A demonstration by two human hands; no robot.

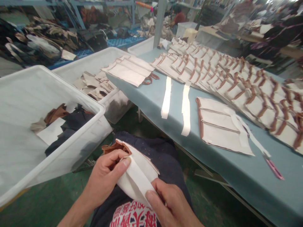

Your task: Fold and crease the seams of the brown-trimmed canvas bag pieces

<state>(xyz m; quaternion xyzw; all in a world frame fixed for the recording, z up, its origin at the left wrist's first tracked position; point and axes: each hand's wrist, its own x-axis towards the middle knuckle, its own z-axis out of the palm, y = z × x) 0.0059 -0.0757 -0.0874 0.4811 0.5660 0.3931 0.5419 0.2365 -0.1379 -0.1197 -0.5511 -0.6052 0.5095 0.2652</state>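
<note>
Over my lap, a cream fabric piece (142,155) with a brown edge is bunched between my hands. My left hand (111,170) pinches its upper left end, thumb on top of a white strip (139,179) that lies along the fabric. Lower down, my right hand (169,197) grips the other end of the strip between thumb and fingers. Part of the fabric under both hands is hidden. To the right on the table lies a flat cream panel (220,134) with brown seams, a white strip across it and pink thread snips (274,168) beside it.
The blue-green table (151,104) holds two loose white strips (186,110), scissors with brown handles (150,78), a stack of cream panels (130,69) and long overlapping rows of brown-edged pieces (213,75). White bins (99,110) with fabric scraps stand at left.
</note>
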